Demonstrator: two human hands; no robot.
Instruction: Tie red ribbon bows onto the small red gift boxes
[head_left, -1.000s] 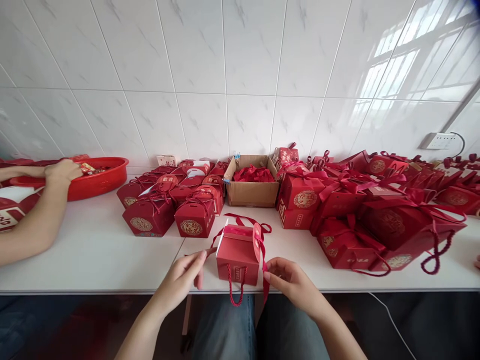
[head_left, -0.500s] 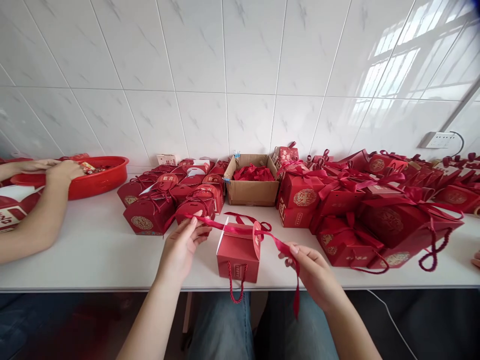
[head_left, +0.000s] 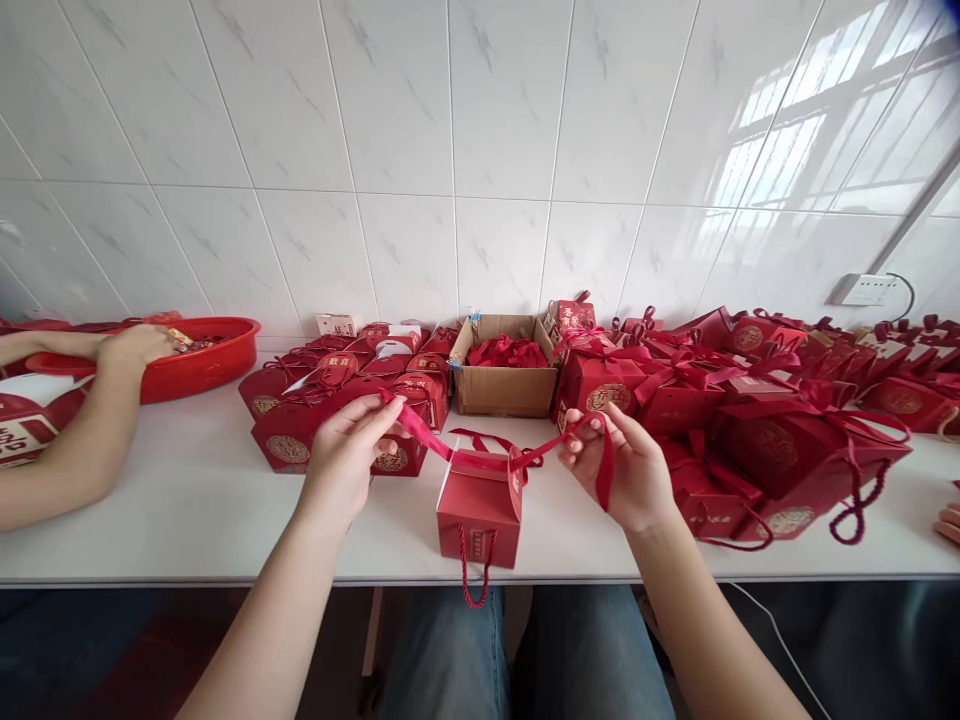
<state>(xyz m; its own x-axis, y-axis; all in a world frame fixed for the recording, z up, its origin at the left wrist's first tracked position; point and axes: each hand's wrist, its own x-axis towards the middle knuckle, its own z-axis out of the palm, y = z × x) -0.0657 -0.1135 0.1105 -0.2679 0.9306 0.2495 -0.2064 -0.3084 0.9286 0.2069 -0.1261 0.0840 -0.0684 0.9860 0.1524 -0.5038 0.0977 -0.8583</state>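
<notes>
In the head view a small red gift box (head_left: 480, 508) stands upright near the table's front edge, its twisted cord handle (head_left: 475, 590) hanging over that edge. A red ribbon (head_left: 426, 432) runs across the top of the box, with a loop behind it. My left hand (head_left: 346, 450) pinches one end of the ribbon, up and to the left of the box. On the other side my right hand (head_left: 626, 465) grips the other end, and its tail hangs down from the fingers. Both ends are raised above the box top.
Filled red boxes (head_left: 289, 440) crowd the left, and ribbon-tied boxes (head_left: 787, 450) the right. Between them a cardboard carton (head_left: 504, 390) holds red ribbons. A person's arm (head_left: 90, 440) reaches into a red basin (head_left: 202, 375); another hand (head_left: 949, 522) shows at the right edge.
Both my hands have risen with the ribbon ends, the left also moving slightly left. My right hand has turned palm-up. The gift box stays in place.
</notes>
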